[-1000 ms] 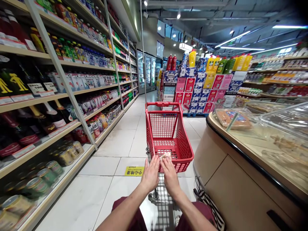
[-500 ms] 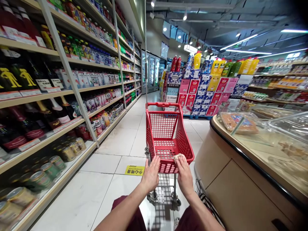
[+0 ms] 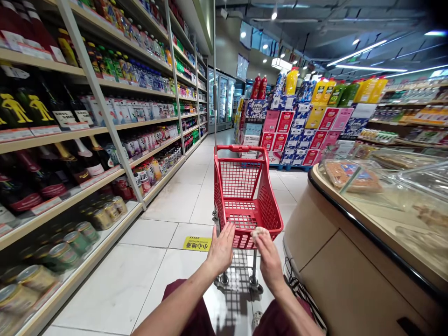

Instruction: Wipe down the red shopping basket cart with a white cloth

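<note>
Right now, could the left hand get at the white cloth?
Probably yes: the left hand is by the near rim of the cart, close to the white cloth, with nothing visible between; but the right hand holds it.

Drink shelves (image 3: 147, 123) line one side, a display counter (image 3: 336, 252) the other, beyond them stacked cartons (image 3: 285, 135).
</note>
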